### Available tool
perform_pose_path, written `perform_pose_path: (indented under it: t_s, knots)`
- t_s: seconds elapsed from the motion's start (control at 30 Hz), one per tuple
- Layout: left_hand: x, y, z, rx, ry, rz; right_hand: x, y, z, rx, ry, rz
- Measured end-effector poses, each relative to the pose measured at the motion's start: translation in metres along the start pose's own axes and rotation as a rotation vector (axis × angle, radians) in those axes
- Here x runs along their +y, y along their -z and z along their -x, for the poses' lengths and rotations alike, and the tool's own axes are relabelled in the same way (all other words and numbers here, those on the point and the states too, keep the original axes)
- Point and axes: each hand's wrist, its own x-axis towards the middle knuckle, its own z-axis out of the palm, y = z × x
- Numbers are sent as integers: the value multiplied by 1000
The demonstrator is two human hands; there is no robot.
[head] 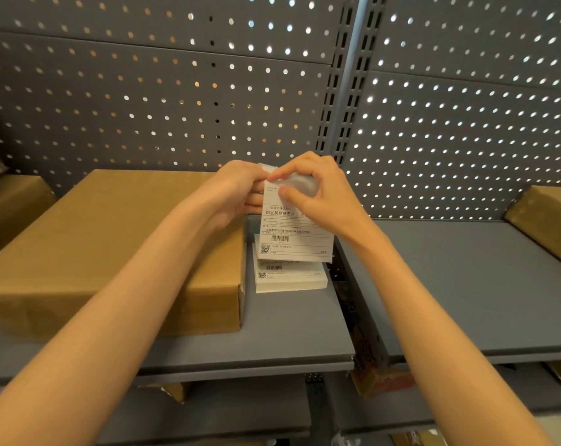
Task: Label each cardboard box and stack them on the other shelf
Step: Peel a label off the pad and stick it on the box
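Head view: both hands, left hand (237, 191) and right hand (317, 194), pinch one label (297, 233) above the label stack (290, 278), beside a cardboard box (112, 239).

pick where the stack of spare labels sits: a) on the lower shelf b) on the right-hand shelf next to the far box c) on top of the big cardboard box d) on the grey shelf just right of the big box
d: the stack of labels lies flat on the grey shelf, beside the right side of the big cardboard box, under the label that both hands hold up.
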Motion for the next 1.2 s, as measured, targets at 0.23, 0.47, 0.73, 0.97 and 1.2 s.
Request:
perform_pose_path:
  t_s: [0.23,0.47,0.73,0.97,1.2]
  knots:
    - [3,-2,-1,18,16,15,1,-3,-1,25,14,56]
    - [2,-2,-3,33,47,21,2,-3,0,45,44,69]
    - [2,0,-2,29,49,10,1,-3,0,50,61,74]
    - [4,-1,-1,106,37,-87,-1,-5,1,26,49,59]
    - [6,-1,2,69,41,-24,-4,-3,0,24,34,57]
